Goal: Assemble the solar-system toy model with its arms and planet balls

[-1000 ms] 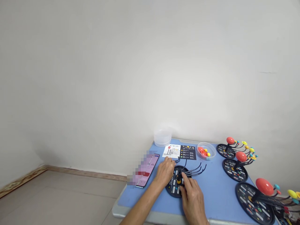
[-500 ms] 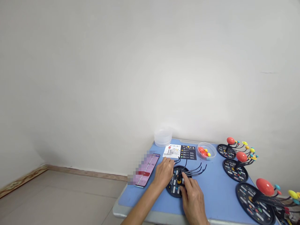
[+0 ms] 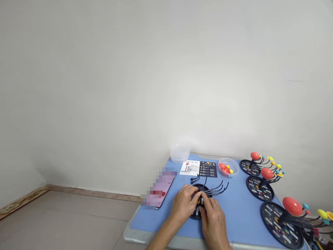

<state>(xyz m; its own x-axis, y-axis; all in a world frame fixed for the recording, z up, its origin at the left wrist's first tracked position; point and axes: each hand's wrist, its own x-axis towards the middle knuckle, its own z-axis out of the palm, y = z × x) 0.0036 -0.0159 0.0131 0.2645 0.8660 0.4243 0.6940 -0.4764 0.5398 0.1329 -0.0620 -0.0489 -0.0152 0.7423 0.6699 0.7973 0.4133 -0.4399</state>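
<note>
A round black base (image 3: 197, 216) with printed labels sits in front of me, partly covered by both hands. Several thin black curved rods (image 3: 217, 190) fan out from its middle toward the right and back. My left hand (image 3: 184, 203) is closed, its thumb and fingertips meeting at the top of the central post; whatever they pinch is hidden. From the other side, my right hand (image 3: 213, 218) closes its thumb and index finger around the black post, most of which the fingers cover. Behind the base lie a few short black curved rods (image 3: 194, 179), loose on the blue table (image 3: 241, 215).
A printed instruction sheet (image 3: 191, 168) lies at the back, between a clear tub (image 3: 180, 153) and a shallow clear dish (image 3: 229, 168) of red and yellow pieces. A phone (image 3: 162, 191) is at left. Finished-looking planet models (image 3: 260, 187) line the right side.
My left hand has moved right, from beside the loose rods to the central post, where it meets my right hand. The right hand stays nearly in place.
</note>
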